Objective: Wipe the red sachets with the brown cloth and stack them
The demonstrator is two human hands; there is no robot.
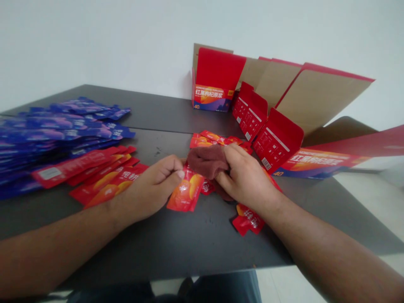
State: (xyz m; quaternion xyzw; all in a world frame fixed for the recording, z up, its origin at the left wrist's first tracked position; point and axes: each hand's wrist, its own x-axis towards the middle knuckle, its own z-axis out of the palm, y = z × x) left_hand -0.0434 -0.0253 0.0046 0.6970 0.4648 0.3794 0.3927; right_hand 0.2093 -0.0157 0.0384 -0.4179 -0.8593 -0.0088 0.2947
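The red foil pouch (185, 192), printed with orange fruit and small white lettering, is pinched near its top by the left hand (159, 183) and hangs slightly tilted, its printed face showing and its lower end to the bottom left. The maroon cloth (206, 161) is bunched and creased in the right hand (248, 176), covering the pouch's upper right part from view, one fold drooping beneath the fingers.
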